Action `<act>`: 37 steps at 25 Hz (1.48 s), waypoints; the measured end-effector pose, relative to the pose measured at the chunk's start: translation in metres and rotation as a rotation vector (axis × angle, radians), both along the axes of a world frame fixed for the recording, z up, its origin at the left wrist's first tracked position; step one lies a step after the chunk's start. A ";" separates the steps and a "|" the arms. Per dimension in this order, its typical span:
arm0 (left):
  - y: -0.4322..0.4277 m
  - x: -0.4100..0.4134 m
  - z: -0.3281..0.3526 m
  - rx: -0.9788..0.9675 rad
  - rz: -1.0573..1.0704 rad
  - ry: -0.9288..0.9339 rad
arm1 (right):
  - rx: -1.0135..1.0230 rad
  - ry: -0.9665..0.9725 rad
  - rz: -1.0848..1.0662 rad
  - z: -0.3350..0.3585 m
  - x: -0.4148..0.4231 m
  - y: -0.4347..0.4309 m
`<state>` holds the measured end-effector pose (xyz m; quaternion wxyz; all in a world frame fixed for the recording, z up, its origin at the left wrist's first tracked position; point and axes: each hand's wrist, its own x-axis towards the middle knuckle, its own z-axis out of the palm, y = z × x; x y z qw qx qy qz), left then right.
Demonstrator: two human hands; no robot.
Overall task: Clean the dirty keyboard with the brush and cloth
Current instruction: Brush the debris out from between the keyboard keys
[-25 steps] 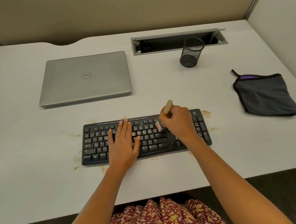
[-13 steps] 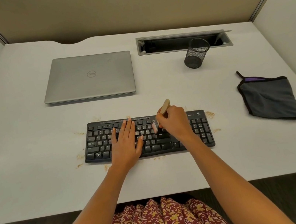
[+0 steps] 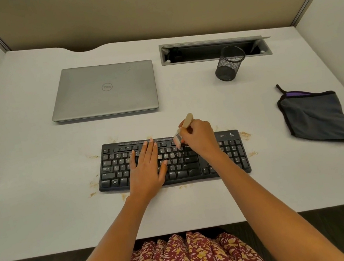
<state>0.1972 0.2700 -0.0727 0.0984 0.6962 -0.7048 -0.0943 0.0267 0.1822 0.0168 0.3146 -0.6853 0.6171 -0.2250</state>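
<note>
The left hand point(image 3: 148, 170) is lying spread flat on the keyboard point(image 3: 183, 166) at mid-frame while the right hand point(image 3: 202, 141) is pinching the brush point(image 3: 187, 120) onto its top rows, so we're looking at the brushing stage, I'd say, with the next move calling for light outward sweeps before reaching for the cloth point(image 3: 316, 121) at right.

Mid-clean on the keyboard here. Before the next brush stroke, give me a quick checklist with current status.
1. Wooden-handled brush gripped by right hand: ok.
2. Bristles down at the upper key rows of the black keyboard: ok.
3. Left hand flat on the keys, steadying it: ok.
4. Grey folded cloth lying ready on the white desk, right of the keyboard: ok.
5. Desk around the keyboard free of brown crumbs: not ok, patches on all sides.
6. Gaps between keys clear: cannot tell.
</note>
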 end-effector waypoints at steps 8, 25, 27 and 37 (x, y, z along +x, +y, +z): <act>0.000 0.003 0.002 0.021 -0.011 -0.019 | -0.024 -0.029 -0.002 0.006 0.007 -0.008; 0.001 0.005 0.001 0.024 -0.029 -0.017 | 0.095 -0.145 -0.142 0.003 -0.029 0.006; 0.001 0.005 0.001 0.029 -0.031 -0.022 | 0.069 -0.107 -0.201 0.004 -0.045 0.007; 0.001 0.004 0.004 0.038 -0.033 -0.039 | -0.093 0.214 -0.320 0.027 -0.099 0.020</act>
